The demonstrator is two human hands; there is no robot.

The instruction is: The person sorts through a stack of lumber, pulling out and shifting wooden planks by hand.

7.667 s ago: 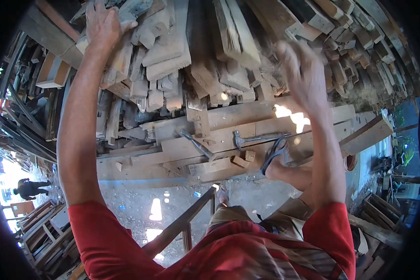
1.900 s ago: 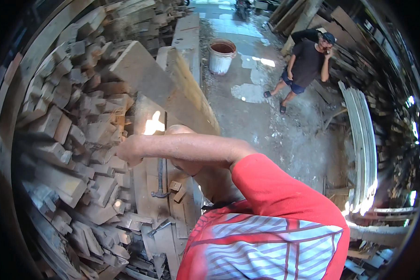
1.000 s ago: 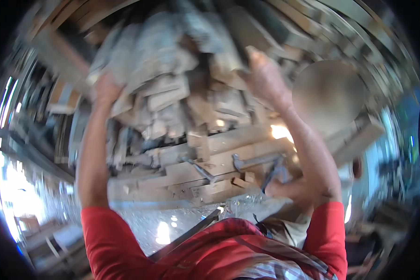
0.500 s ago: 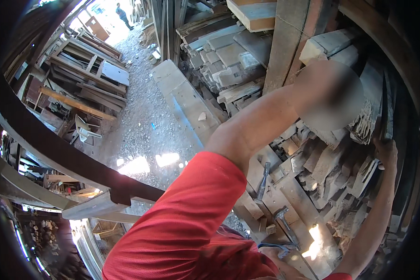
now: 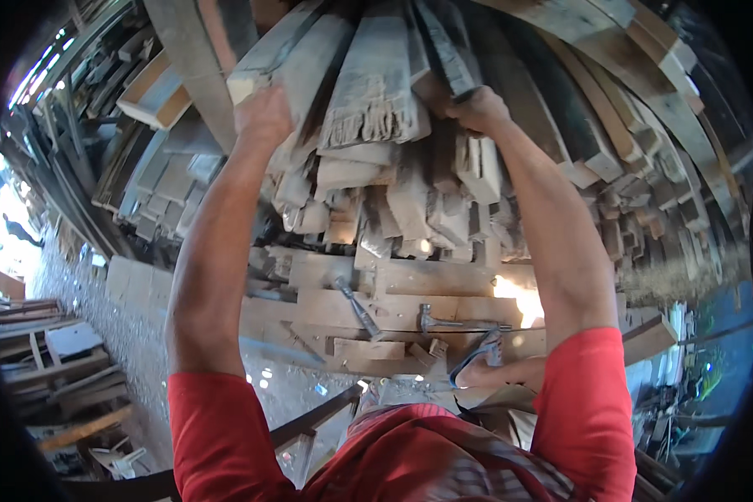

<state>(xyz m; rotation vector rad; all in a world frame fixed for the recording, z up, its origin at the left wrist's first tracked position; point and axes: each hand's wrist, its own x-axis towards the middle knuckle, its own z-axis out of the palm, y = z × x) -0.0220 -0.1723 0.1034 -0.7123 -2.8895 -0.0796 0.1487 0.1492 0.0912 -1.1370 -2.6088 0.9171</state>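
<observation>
Both my arms stretch forward to a stack of rough timber. My left hand (image 5: 263, 115) is closed round the near end of a pale, squared wooden beam (image 5: 268, 58) at the upper left of the stack. At the near end of a narrow dark board (image 5: 446, 46), my right hand (image 5: 479, 110) has its fingers curled round the wood. Between my hands lies a wide grey beam (image 5: 370, 79) with a splintered, rotted end. More beam ends jut out beneath it.
Two hammers, one (image 5: 358, 308) tilted and one (image 5: 464, 325) lying sideways, rest on planks (image 5: 309, 301) below the stack. Small wood blocks (image 5: 368, 349) lie near my sandalled foot (image 5: 481, 364). More planks (image 5: 581, 125) lean at the right; gravel (image 5: 134, 335) covers the left.
The view has swung right, bringing the stack to the middle. My left hand, blurred before, now shows clearly on the beam's end. My right hand stays by the dark board.
</observation>
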